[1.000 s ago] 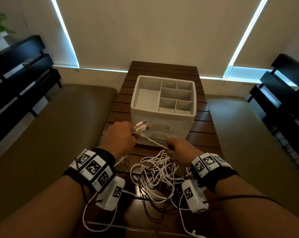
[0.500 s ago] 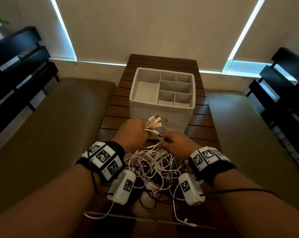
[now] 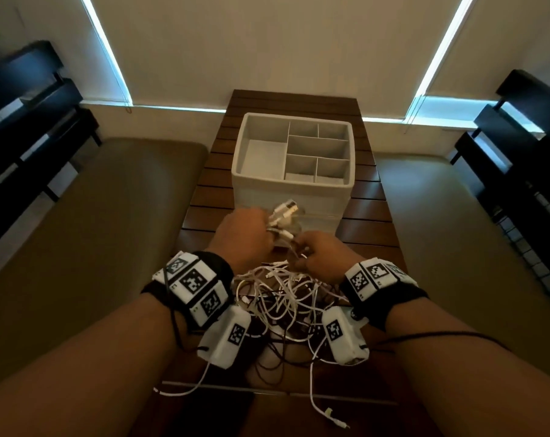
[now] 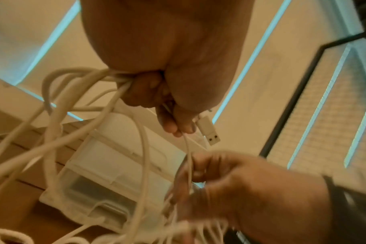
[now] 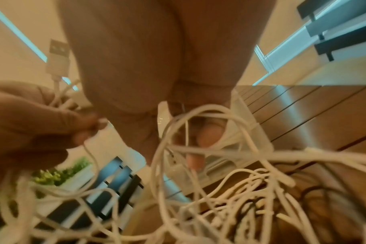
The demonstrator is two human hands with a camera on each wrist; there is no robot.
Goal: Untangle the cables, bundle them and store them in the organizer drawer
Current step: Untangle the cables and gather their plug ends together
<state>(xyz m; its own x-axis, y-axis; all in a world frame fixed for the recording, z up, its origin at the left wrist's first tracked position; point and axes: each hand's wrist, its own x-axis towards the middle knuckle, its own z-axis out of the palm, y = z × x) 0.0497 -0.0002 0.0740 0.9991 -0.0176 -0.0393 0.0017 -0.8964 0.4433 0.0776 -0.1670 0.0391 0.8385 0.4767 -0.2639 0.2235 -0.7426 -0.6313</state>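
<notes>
A tangle of white cables [image 3: 283, 291] lies on the wooden table [image 3: 368, 216] in front of me. My left hand [image 3: 262, 223] grips a bunch of these cables in its fist, and white USB plugs [image 3: 286, 210] stick out past the fingers. In the left wrist view one USB plug [image 4: 209, 132] shows beside the curled fingers [image 4: 169, 125]. My right hand [image 3: 302, 251] is just right of the left and pinches a thin white strand [image 4: 189, 158] that runs down from it. The white organizer [image 3: 294, 184] stands just beyond both hands, its drawer front [image 4: 98, 189] closed.
The organizer's top tray [image 3: 264, 159] has several empty compartments. Loose cable ends [image 3: 328, 414] trail over the table's near edge. Padded benches [image 3: 109, 216] flank the table, and dark slatted furniture [image 3: 30, 121] stands at both sides.
The hands have come closer together: the right hand slid up the strand toward the left. The left hand rose forward toward the organizer with its bunch of plugs.
</notes>
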